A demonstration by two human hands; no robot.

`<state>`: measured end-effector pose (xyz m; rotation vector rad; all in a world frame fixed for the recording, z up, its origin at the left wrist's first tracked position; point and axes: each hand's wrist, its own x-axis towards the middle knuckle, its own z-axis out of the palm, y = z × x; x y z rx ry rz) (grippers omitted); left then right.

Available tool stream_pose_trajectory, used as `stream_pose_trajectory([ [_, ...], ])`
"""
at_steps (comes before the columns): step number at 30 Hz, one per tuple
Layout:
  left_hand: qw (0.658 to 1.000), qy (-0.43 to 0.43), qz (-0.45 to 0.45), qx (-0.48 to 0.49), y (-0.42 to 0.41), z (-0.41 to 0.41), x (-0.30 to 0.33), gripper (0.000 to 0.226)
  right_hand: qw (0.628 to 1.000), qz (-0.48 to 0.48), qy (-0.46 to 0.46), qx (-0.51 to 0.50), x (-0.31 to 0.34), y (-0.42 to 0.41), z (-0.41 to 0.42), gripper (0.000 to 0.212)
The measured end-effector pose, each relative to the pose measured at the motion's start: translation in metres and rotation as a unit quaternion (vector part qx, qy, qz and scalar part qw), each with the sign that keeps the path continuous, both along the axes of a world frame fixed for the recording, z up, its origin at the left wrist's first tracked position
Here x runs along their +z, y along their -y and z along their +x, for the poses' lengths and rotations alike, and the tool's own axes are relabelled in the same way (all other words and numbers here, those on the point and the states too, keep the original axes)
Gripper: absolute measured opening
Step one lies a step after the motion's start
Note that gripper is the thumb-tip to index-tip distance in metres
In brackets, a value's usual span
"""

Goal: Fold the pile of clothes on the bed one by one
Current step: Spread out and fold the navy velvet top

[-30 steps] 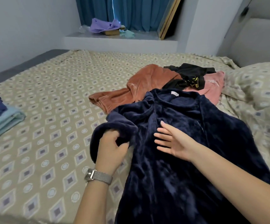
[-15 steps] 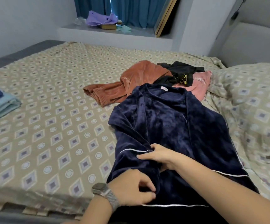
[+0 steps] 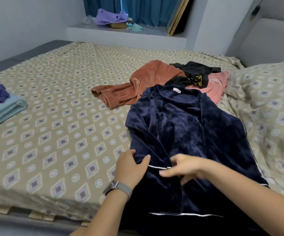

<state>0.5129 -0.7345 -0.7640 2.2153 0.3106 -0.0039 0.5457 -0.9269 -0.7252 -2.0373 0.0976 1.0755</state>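
— Fingers?
— My left hand (image 3: 131,169) grasps the folded sleeve cuff of the navy robe (image 3: 185,133), thumb on top. My right hand (image 3: 182,166) is blurred over the white trim; can't tell its grip.
— And the robe?
— Flat on the bed (image 3: 52,133), near edge. Rust top (image 3: 137,84), black garment (image 3: 195,72) and pink one (image 3: 216,84) lie beyond.

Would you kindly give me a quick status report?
Left hand grips navy top at its white-piped cuff. Right hand blurred, above it. Unfolded clothes beyond.
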Motion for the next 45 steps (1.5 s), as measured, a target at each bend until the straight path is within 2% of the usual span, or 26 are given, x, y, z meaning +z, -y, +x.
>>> stream_pose_trajectory([
  [3, 1.0, 0.01, 0.028, 0.001, 0.004, 0.018, -0.001, 0.06, 0.989, -0.002, 0.118, -0.086, 0.026, -0.019, 0.049, 0.068],
  [5, 1.0, 0.014, 0.013, 0.007, 0.002, 0.031, -0.002, 0.068, 0.97, 0.004, 0.205, -0.127, 0.033, -0.039, 0.082, 0.061],
  [7, 1.0, 0.005, -0.025, 0.017, -0.001, 0.045, -0.005, 0.069, 0.964, -0.012, 0.241, -0.11, 0.031, -0.062, 0.109, 0.053],
  [10, 0.995, -0.037, -0.088, 0.006, -0.001, 0.062, -0.005, 0.053, 0.98, -0.022, 0.182, -0.072, 0.017, -0.095, 0.132, 0.044],
  [12, 0.991, -0.069, -0.118, 0.001, 0.003, 0.071, -0.005, 0.055, 0.991, 0.016, 0.112, -0.069, 0.003, -0.108, 0.135, 0.047],
  [14, 0.99, -0.098, -0.1, 0.014, 0.005, 0.076, -0.005, 0.063, 0.996, 0.067, 0.065, -0.01, -0.008, -0.109, 0.131, 0.047],
  [15, 0.991, -0.1, -0.087, 0.03, 0.004, 0.08, -0.003, 0.058, 0.993, 0.105, 0.044, 0.007, -0.013, -0.105, 0.131, 0.044],
  [17, 0.988, -0.086, -0.09, 0.086, -0.005, 0.089, 0.0, 0.04, 0.983, 0.178, 0.025, -0.031, -0.017, -0.09, 0.134, 0.037],
  [18, 0.981, -0.079, -0.131, 0.119, -0.013, 0.094, 0.003, 0.034, 0.976, 0.202, 0.038, -0.078, -0.017, -0.082, 0.136, 0.033],
  [19, 0.962, -0.077, -0.211, 0.158, -0.021, 0.099, 0.004, 0.031, 0.966, 0.209, 0.064, -0.139, -0.018, -0.074, 0.14, 0.028],
  [20, 0.921, -0.069, -0.335, 0.187, -0.03, 0.102, 0.007, 0.03, 0.953, 0.205, 0.093, -0.203, -0.02, -0.067, 0.144, 0.022],
  [22, 0.793, -0.054, -0.577, 0.19, -0.045, 0.101, 0.015, 0.031, 0.932, 0.199, 0.112, -0.28, -0.026, -0.055, 0.15, 0.019],
  [23, 0.739, -0.057, -0.644, 0.188, -0.051, 0.098, 0.016, 0.032, 0.929, 0.204, 0.092, -0.296, -0.028, -0.053, 0.153, 0.026],
  [24, 0.704, -0.058, -0.687, 0.171, -0.056, 0.094, 0.019, 0.03, 0.929, 0.207, 0.063, -0.299, -0.029, -0.053, 0.156, 0.035],
  [25, 0.683, -0.054, -0.711, 0.156, -0.06, 0.091, 0.021, 0.029, 0.932, 0.207, 0.038, -0.295, -0.03, -0.055, 0.158, 0.044],
  [26, 0.678, -0.051, -0.717, 0.154, -0.062, 0.089, 0.022, 0.028, 0.935, 0.209, 0.019, -0.286, -0.028, -0.06, 0.161, 0.052],
  [28, 0.676, -0.065, -0.723, 0.125, -0.059, 0.082, 0.024, 0.019, 0.936, 0.23, -0.004, -0.267, -0.026, -0.071, 0.168, 0.061],
  [30, 0.669, -0.098, -0.731, 0.093, -0.053, 0.078, 0.027, 0.025, 0.927, 0.27, -0.014, -0.259, -0.024, -0.082, 0.175, 0.062],
  [34, 0.707, -0.121, -0.693, 0.072, -0.045, 0.079, 0.025, 0.033, 0.923, 0.252, 0.03, -0.289, -0.025, -0.099, 0.196, 0.068],
  [36, 0.75, -0.114, -0.65, 0.048, -0.042, 0.081, 0.026, 0.031, 0.928, 0.21, 0.087, -0.296, -0.025, -0.101, 0.209, 0.068],
  [37, 0.788, -0.104, -0.606, 0.035, -0.041, 0.082, 0.023, 0.03, 0.93, 0.202, 0.098, -0.29, -0.023, -0.102, 0.215, 0.068],
  [39, 0.851, -0.087, -0.517, 0.033, -0.041, 0.085, 0.018, 0.026, 0.935, 0.203, 0.094, -0.275, -0.018, -0.103, 0.229, 0.082],
  [40, 0.862, -0.084, -0.499, 0.035, -0.043, 0.087, 0.016, 0.026, 0.937, 0.2, 0.089, -0.272, -0.015, -0.104, 0.235, 0.093],
  [41, 0.859, -0.084, -0.504, 0.033, -0.044, 0.088, 0.015, 0.027, 0.941, 0.186, 0.087, -0.27, -0.013, -0.107, 0.241, 0.103],
  [43, 0.822, -0.08, -0.564, 0.018, -0.049, 0.091, 0.018, 0.028, 0.952, 0.121, 0.122, -0.255, -0.013, -0.114, 0.249, 0.109],
  [45, 0.781, -0.069, -0.621, -0.006, -0.054, 0.093, 0.024, 0.03, 0.959, 0.094, 0.194, -0.186, -0.011, -0.117, 0.257, 0.086],
])
